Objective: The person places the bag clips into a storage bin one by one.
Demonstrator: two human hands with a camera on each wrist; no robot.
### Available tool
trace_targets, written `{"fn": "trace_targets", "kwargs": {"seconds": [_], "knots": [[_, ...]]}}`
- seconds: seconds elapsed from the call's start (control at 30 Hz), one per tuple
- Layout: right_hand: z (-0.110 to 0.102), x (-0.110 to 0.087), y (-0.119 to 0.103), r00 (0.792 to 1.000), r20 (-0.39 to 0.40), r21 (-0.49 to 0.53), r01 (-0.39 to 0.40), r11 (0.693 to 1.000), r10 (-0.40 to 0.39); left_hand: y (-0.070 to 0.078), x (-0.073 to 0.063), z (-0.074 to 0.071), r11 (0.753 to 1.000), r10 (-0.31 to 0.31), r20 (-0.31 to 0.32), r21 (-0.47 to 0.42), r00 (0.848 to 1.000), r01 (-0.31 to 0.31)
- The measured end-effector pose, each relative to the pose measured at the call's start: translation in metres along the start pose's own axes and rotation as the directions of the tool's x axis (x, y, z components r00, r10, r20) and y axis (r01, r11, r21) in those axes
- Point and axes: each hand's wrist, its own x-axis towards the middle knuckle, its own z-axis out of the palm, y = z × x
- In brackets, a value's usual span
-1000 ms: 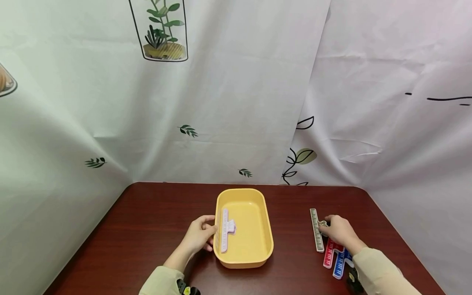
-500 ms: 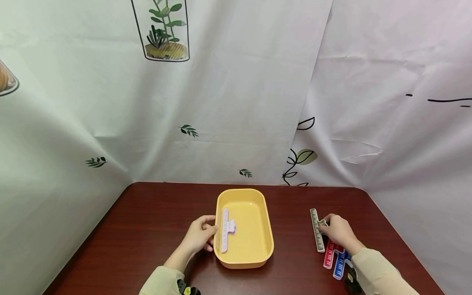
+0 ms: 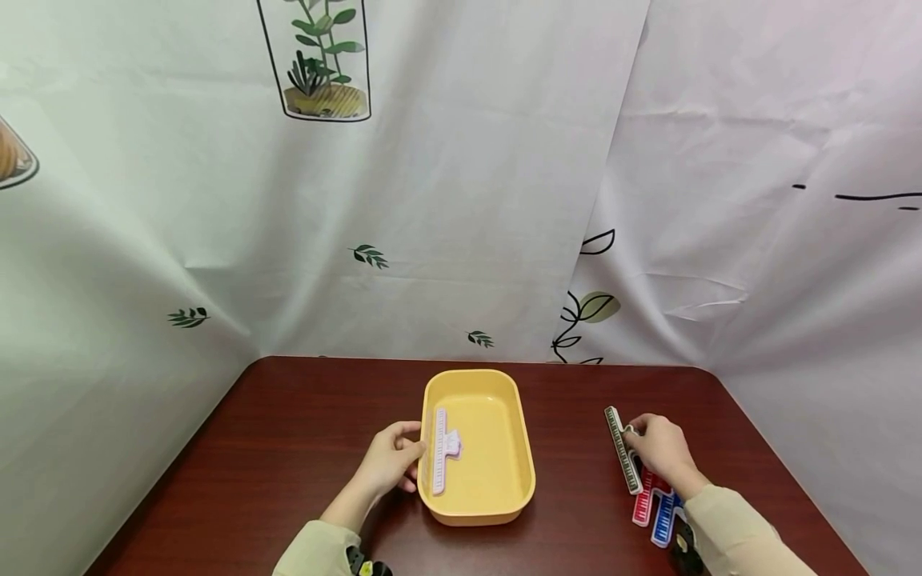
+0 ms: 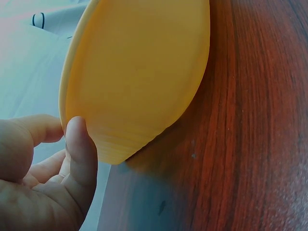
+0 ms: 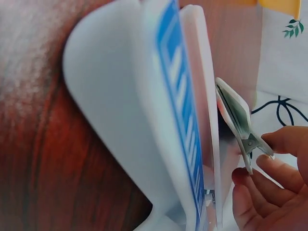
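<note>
Dark clip in right grip, handle apparently pinched; bar leftward of it

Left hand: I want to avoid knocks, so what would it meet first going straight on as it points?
The yellow tray, which the left hand touches; past its wall, the lilac clip inside seems next, though depth is hard to judge.

Reddish-brown wood-grain table with rounded far corners, creased pale fabric walls, printed leaf sprigs, printed plant jar

no legible text; ruler-like ticks on clips (any numerals too small)
</note>
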Motion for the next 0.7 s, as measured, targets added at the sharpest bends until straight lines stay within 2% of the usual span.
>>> {"fn": "trace_targets", "kwargs": {"seconds": [0.17,0.4,0.7], "knots": [[-0.0007,-0.0004,-0.0001,1.0,-0.004,-0.007,-0.02,1.0,0.02,0.0001,0.0001,-0.0008,1.0,0.001,-0.005,-0.001,1.0,-0.001],[-0.0017,-0.0021,0.0007,1.0,0.009,0.035,-0.013,0.999,0.013,-0.0004,-0.0004,-0.001,1.0,0.001,-0.001,0.003,1.0,-0.001],[-0.0057,-0.0018,0.0027,0.999,0.036,0.028,0.017,0.999,-0.018,-0.0011,0.0006,-0.0002,1.0,0.003,0.001,0.001,1.0,-0.003]]}}
